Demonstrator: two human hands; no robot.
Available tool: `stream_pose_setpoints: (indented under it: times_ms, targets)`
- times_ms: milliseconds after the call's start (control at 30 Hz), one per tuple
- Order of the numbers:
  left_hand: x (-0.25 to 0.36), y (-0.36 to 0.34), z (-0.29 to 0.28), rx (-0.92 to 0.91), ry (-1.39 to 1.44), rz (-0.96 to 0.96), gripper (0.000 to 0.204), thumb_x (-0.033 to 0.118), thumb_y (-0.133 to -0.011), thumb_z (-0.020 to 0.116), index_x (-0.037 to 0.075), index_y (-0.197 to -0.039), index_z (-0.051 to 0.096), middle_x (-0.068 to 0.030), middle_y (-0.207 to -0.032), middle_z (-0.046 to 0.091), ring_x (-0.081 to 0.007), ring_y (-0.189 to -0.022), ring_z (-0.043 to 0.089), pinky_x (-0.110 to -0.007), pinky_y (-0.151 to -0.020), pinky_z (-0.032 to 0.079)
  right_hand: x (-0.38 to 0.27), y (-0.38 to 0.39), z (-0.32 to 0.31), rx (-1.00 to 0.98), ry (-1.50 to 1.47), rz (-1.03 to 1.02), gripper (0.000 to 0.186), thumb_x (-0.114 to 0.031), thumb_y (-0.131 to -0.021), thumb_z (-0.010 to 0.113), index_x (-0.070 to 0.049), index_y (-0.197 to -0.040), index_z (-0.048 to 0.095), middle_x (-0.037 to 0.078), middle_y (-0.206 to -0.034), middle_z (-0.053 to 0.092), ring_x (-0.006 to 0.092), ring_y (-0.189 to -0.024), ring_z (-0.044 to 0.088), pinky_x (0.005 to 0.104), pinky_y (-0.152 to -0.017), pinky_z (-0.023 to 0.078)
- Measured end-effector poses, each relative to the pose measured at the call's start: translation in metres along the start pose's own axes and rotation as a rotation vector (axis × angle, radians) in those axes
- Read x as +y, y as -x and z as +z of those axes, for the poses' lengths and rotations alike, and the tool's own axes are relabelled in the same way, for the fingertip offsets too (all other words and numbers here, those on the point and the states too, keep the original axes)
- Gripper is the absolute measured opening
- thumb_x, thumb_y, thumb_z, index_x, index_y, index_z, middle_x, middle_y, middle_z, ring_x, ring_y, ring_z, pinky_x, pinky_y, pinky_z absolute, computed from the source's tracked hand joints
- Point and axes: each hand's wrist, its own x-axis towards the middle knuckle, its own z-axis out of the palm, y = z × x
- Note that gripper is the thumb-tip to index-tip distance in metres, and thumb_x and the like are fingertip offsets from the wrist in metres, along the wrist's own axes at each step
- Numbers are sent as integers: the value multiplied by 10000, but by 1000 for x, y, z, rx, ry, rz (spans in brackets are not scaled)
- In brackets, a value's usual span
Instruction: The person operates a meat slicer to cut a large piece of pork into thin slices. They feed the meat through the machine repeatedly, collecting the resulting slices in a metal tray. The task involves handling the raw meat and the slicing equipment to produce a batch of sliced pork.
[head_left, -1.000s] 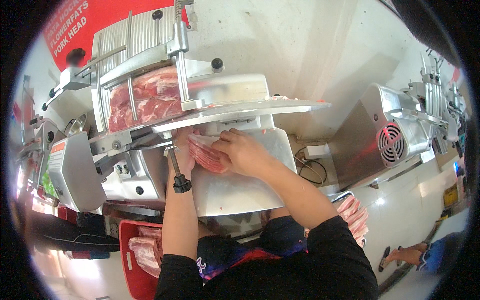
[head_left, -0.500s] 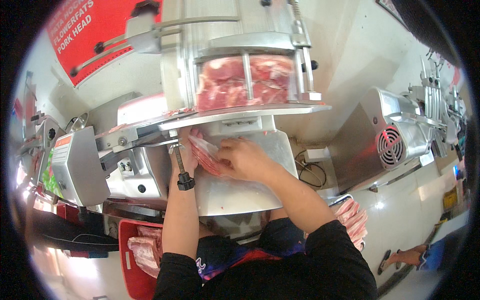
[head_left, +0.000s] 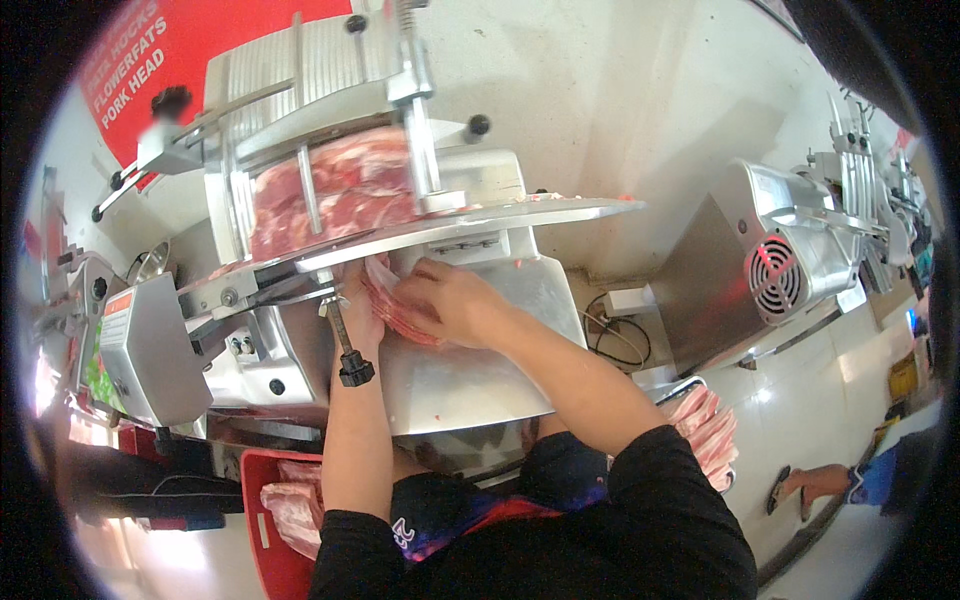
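- The stack of meat slices (head_left: 388,312) is held between both hands, just under the slicer's flat plate (head_left: 480,216) and above the metal tray (head_left: 470,390).
- Right hand (head_left: 452,305): fingers are bent and pressed on the stack's right side, the slices pinched.
- Left hand (head_left: 357,290): set against the stack's left side; fingers are largely hidden by the plate, so their state cannot be told.
- Risk: fingers could be cut if the hands are raised toward the plate's edge; the exact blade position cannot be made out.
- Risk: slices could be slid apart or dropped on the tray if the grip is loosened, as raw meat is likely slippery.
- Risk: the left wrist could be knocked on the black knob (head_left: 356,370) if pulled back carelessly.
- Risk: new slices could be folded or missed if the meat block (head_left: 345,185) above is cut while the hands are badly placed.
- Long axis: slanted, from upper left to lower right.
- Pointing: far end toward the plate, near end toward the wearer; layered edges are shown along the lower left.
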Motion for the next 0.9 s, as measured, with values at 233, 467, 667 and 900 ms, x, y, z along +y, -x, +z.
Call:
stream_pose_setpoints:
  times_ms: [233,467,667,900]
  targets:
    - [-4,1,-2,26,-7,-29,237,148,-939,675,103,-1155,588,-32,-967,652,-185,-864,625,-349,-787,542,-17,33,-11,33,430,-48,482,-320,-811,701,-63,-1214,636,155,-1170,632,347,-1093,610,479,-984,473]
    - [-15,-16,-37,-69,70,-14,193,125,-922,653,109,-1108,601,-52,-935,661,-185,-758,620,-330,-660,545,-23,39,36,243,801,8,378,-299,-833,603,7,-1055,619,121,-920,664,289,-937,647,444,-914,470]
    - [7,-27,-85,-246,233,-365,162,147,-962,534,-6,-952,586,-46,-734,537,-96,-604,504,-249,-511,413,-45,68,35,385,624,146,216,-197,-833,545,-1,-914,589,113,-747,659,268,-669,644,383,-761,490]
    - [36,-56,-115,-207,237,-216,449,187,-996,522,-108,-1334,490,-231,-1300,592,-307,-1301,504,-432,-1146,370,-81,185,-49,609,615,192,383,-264,-775,710,-27,-1053,594,135,-898,653,312,-864,642,426,-777,504]
